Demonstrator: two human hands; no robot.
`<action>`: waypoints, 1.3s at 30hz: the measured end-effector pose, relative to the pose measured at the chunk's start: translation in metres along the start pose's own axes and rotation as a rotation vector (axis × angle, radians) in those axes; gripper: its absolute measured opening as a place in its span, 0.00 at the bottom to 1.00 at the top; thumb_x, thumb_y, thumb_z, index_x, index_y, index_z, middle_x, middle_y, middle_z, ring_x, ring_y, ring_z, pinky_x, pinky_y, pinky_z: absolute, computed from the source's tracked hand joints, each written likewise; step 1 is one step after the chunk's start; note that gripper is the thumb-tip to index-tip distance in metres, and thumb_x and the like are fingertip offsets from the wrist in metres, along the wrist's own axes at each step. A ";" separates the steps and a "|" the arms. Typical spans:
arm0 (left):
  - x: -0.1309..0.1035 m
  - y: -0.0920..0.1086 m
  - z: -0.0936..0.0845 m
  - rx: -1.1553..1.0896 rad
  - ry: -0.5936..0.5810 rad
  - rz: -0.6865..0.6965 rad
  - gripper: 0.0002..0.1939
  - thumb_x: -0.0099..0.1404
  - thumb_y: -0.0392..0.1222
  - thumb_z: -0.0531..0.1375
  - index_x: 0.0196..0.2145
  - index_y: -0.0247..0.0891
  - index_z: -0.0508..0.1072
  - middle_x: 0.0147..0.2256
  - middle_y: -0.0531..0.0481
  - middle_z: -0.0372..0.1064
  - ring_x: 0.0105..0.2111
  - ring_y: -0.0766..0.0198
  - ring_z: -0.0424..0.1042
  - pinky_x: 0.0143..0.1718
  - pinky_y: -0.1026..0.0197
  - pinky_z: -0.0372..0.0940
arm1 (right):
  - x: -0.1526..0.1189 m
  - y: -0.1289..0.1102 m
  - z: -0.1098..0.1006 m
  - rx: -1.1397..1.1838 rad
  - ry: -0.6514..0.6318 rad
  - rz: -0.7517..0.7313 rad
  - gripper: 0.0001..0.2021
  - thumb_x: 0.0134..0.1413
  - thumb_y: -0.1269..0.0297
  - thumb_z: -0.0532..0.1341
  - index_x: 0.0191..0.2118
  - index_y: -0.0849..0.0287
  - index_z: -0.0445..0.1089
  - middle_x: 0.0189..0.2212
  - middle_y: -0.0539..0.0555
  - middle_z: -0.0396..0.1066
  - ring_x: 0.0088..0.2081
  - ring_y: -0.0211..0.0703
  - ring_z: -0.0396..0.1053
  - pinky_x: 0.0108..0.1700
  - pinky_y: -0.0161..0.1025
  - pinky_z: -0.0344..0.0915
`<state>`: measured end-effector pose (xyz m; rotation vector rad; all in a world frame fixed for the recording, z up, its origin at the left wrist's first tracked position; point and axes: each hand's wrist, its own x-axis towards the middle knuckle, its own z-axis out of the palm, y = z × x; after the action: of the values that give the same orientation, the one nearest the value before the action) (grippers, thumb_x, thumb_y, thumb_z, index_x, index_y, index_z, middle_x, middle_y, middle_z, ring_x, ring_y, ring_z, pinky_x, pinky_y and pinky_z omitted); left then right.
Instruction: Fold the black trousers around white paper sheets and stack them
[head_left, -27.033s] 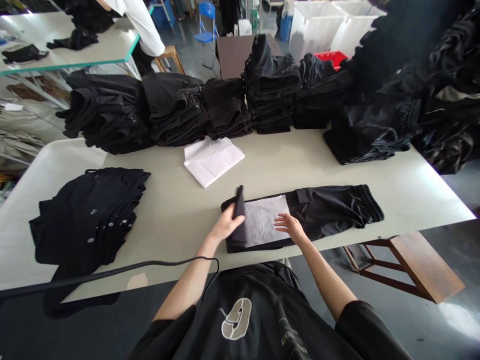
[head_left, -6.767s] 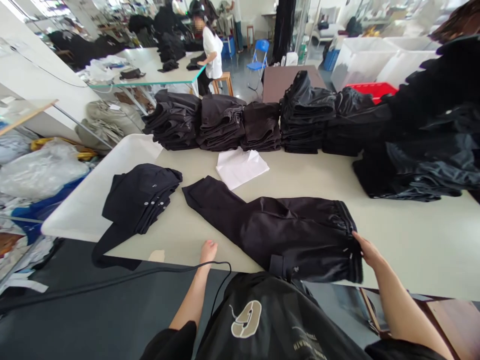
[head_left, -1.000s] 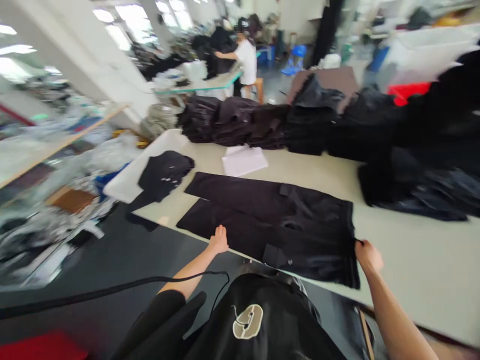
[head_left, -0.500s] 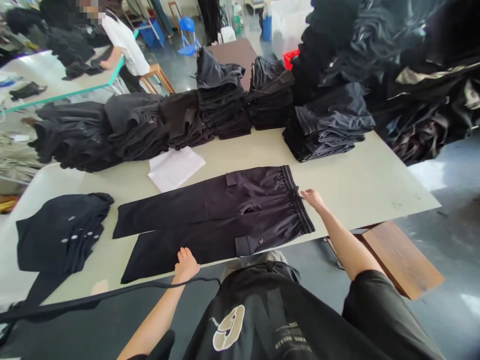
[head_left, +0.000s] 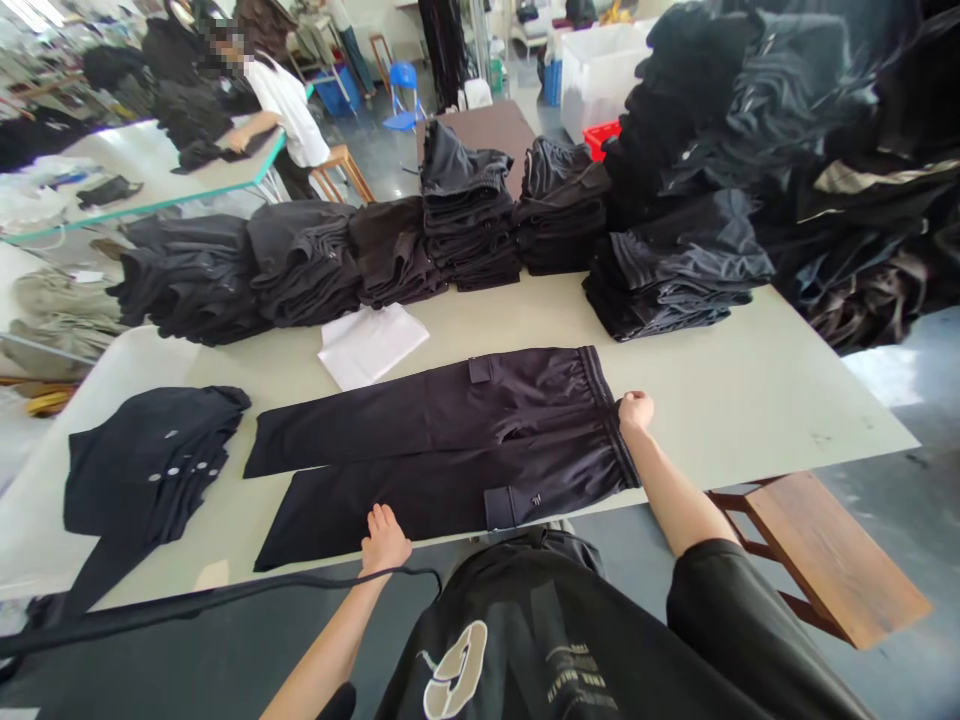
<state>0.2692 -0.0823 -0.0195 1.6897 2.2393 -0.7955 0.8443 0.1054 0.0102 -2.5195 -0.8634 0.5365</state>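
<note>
A pair of black cargo trousers (head_left: 450, 430) lies flat across the pale table, legs to the left and gathered waistband to the right. My right hand (head_left: 636, 410) is closed at the middle of the waistband, gripping its edge; the fingertips are partly hidden. Flat on the nearer trouser leg, close to the table's front edge, rests my left hand (head_left: 386, 540) with its fingers stretched out. A flap pocket shows on each leg, and a small metal badge sits beside the nearer one.
Stacks of folded black garments (head_left: 469, 215) line the table's far side, with another stack (head_left: 675, 270) at right. A white sheet (head_left: 373, 343) lies behind the trousers. Dark garments (head_left: 157, 460) are piled at left. A wooden stool (head_left: 832, 550) stands front right. Another person (head_left: 289, 105) works beyond.
My right hand has closed at the waistband, where the drawstring hung out before. My left hand stays on the nearer leg. The whole view has shifted slightly.
</note>
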 end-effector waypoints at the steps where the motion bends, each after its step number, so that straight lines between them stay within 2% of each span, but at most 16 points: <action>1: 0.000 0.000 0.001 0.003 0.009 0.000 0.46 0.63 0.38 0.59 0.74 0.24 0.47 0.74 0.24 0.39 0.74 0.41 0.43 0.61 0.44 0.62 | -0.006 -0.007 0.003 0.025 0.015 -0.042 0.22 0.62 0.68 0.48 0.49 0.68 0.77 0.43 0.69 0.78 0.45 0.57 0.76 0.49 0.49 0.71; 3: -0.001 0.000 0.003 0.011 0.039 -0.002 0.44 0.63 0.36 0.58 0.73 0.23 0.49 0.73 0.24 0.40 0.73 0.41 0.44 0.61 0.44 0.63 | -0.024 -0.021 0.009 0.084 -0.039 -0.271 0.19 0.62 0.67 0.50 0.45 0.63 0.78 0.44 0.65 0.78 0.48 0.54 0.75 0.53 0.47 0.69; 6: 0.000 -0.002 0.006 -0.017 0.105 0.005 0.44 0.60 0.35 0.59 0.72 0.23 0.53 0.72 0.23 0.44 0.73 0.40 0.47 0.60 0.42 0.64 | -0.053 -0.034 0.015 0.133 -0.232 -0.868 0.13 0.61 0.66 0.56 0.40 0.57 0.79 0.48 0.60 0.77 0.53 0.52 0.72 0.59 0.47 0.66; 7: 0.001 -0.003 0.007 -0.042 0.139 0.014 0.44 0.59 0.34 0.60 0.71 0.23 0.54 0.72 0.22 0.46 0.72 0.39 0.49 0.61 0.41 0.63 | -0.059 -0.034 0.014 0.134 -0.251 -1.004 0.12 0.61 0.65 0.56 0.39 0.55 0.78 0.51 0.60 0.76 0.55 0.52 0.70 0.61 0.47 0.65; 8: 0.001 -0.005 0.009 -0.072 0.189 0.025 0.43 0.59 0.34 0.60 0.70 0.24 0.56 0.71 0.22 0.48 0.72 0.38 0.50 0.62 0.40 0.62 | -0.062 -0.030 0.011 0.137 -0.218 -1.050 0.12 0.61 0.65 0.56 0.40 0.55 0.78 0.53 0.59 0.75 0.57 0.52 0.69 0.62 0.48 0.63; 10: -0.001 -0.009 0.014 -0.150 0.325 0.105 0.38 0.60 0.34 0.58 0.68 0.25 0.61 0.70 0.24 0.51 0.71 0.39 0.52 0.65 0.39 0.58 | -0.059 -0.012 0.001 0.147 -0.058 -0.893 0.14 0.62 0.64 0.54 0.41 0.56 0.78 0.52 0.61 0.74 0.57 0.52 0.68 0.62 0.49 0.63; 12: -0.005 -0.011 0.026 -0.232 0.456 0.288 0.35 0.62 0.34 0.56 0.67 0.31 0.64 0.70 0.31 0.55 0.71 0.44 0.54 0.68 0.42 0.55 | -0.050 0.019 -0.011 0.120 0.078 -0.548 0.16 0.61 0.63 0.52 0.42 0.59 0.77 0.48 0.65 0.75 0.54 0.55 0.70 0.60 0.51 0.64; 13: -0.008 -0.012 0.033 -0.260 0.499 0.401 0.34 0.63 0.34 0.55 0.67 0.34 0.65 0.69 0.34 0.57 0.70 0.47 0.56 0.69 0.43 0.55 | -0.047 0.037 -0.016 0.080 0.081 -0.371 0.17 0.60 0.63 0.52 0.43 0.61 0.77 0.47 0.66 0.75 0.53 0.56 0.71 0.59 0.51 0.65; 16: -0.013 -0.012 0.059 -0.251 0.572 0.624 0.36 0.61 0.34 0.56 0.68 0.41 0.65 0.68 0.40 0.60 0.68 0.49 0.60 0.67 0.45 0.59 | -0.050 0.093 -0.026 -0.034 -0.196 -0.019 0.16 0.58 0.61 0.54 0.40 0.61 0.77 0.37 0.64 0.78 0.47 0.57 0.75 0.50 0.48 0.70; 19: -0.009 -0.015 0.076 -0.197 0.632 0.645 0.37 0.60 0.33 0.57 0.68 0.44 0.66 0.67 0.42 0.63 0.67 0.49 0.63 0.66 0.44 0.59 | -0.071 0.130 -0.026 -0.045 -0.347 0.073 0.13 0.56 0.56 0.57 0.32 0.57 0.75 0.27 0.59 0.76 0.37 0.54 0.78 0.37 0.42 0.72; 21: -0.003 -0.019 0.079 -0.195 0.660 0.664 0.34 0.62 0.33 0.57 0.66 0.45 0.68 0.65 0.42 0.66 0.65 0.49 0.66 0.66 0.44 0.60 | -0.087 0.140 -0.022 0.003 -0.396 0.139 0.15 0.57 0.51 0.58 0.36 0.58 0.75 0.26 0.57 0.76 0.33 0.53 0.78 0.29 0.40 0.71; 24: 0.006 -0.028 0.079 -0.231 0.683 0.742 0.28 0.66 0.36 0.57 0.63 0.46 0.72 0.62 0.42 0.70 0.61 0.50 0.69 0.63 0.46 0.64 | -0.105 0.142 -0.017 0.140 -0.469 0.266 0.24 0.58 0.48 0.59 0.52 0.61 0.71 0.24 0.55 0.75 0.28 0.50 0.78 0.24 0.37 0.68; 29: 0.011 -0.037 0.070 -0.298 0.693 0.855 0.21 0.70 0.36 0.56 0.58 0.47 0.76 0.57 0.44 0.74 0.56 0.54 0.73 0.57 0.50 0.70 | -0.121 0.133 -0.025 0.300 -0.477 0.258 0.34 0.55 0.59 0.59 0.65 0.70 0.60 0.17 0.50 0.72 0.21 0.48 0.75 0.25 0.37 0.69; 33: 0.016 -0.042 0.052 -0.329 0.578 0.893 0.23 0.62 0.30 0.54 0.49 0.45 0.80 0.50 0.45 0.78 0.50 0.55 0.76 0.54 0.51 0.71 | -0.127 0.124 -0.051 0.565 -0.453 0.113 0.40 0.52 0.58 0.60 0.71 0.65 0.56 0.18 0.47 0.72 0.20 0.46 0.74 0.29 0.40 0.72; 36: 0.027 -0.054 0.029 -0.380 0.424 0.659 0.25 0.55 0.28 0.53 0.43 0.46 0.81 0.47 0.47 0.79 0.50 0.54 0.76 0.56 0.51 0.70 | -0.127 0.110 -0.071 0.755 -0.475 0.071 0.36 0.51 0.51 0.63 0.64 0.63 0.66 0.22 0.50 0.74 0.23 0.46 0.76 0.33 0.42 0.74; 39: 0.040 -0.071 0.004 -0.489 0.384 0.365 0.23 0.52 0.30 0.53 0.41 0.44 0.81 0.47 0.46 0.79 0.51 0.52 0.76 0.59 0.52 0.68 | -0.127 0.091 -0.081 0.743 -0.536 -0.024 0.32 0.46 0.44 0.67 0.53 0.59 0.74 0.32 0.55 0.79 0.35 0.51 0.80 0.42 0.47 0.76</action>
<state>0.1895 -0.0652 -0.0219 2.0105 2.0049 0.1649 0.8338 -0.0631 0.0606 -1.7012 -0.6826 1.2856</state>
